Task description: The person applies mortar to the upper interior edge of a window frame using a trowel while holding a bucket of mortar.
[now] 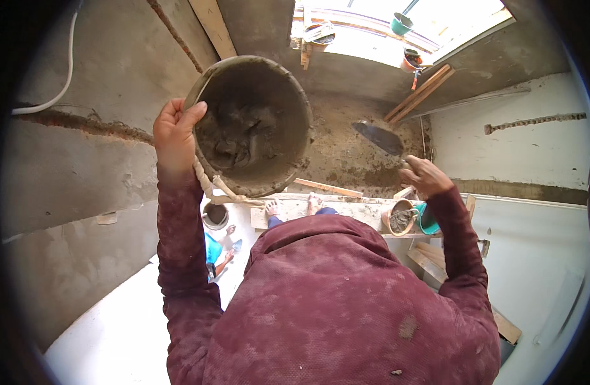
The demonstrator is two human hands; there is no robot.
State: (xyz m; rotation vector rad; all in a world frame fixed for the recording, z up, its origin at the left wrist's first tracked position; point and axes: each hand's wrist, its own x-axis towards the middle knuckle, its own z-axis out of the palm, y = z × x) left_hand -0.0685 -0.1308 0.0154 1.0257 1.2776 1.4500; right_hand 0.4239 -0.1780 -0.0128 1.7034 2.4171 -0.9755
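We faced a rough, grey-brown wall (343, 151), which spread from twelve to two o'clock. The large bucket (283, 96) was at eleven o'clock, raised, its open mouth toward us. We judged it heavy, stiff-sided and hardly fragile, with a weight likely to twist about a one-sided hold. The mortar (234, 131) inside looked wet, soft and sticky, and we expected it to slump if tilted. At two o'clock, the trowel (378, 137) aimed its dark blade toward ten o'clock; we took it for light, stiff and slick, best held by its handle. Our right hand (427, 176), at three o'clock, was curled around that mostly hidden handle. Our left hand (174, 127) was clamped on the bucket's rim at its nine o'clock, thumb inside, a sound hold unless grime made it slip. A pale cord (204, 178) hung near its seven o'clock.
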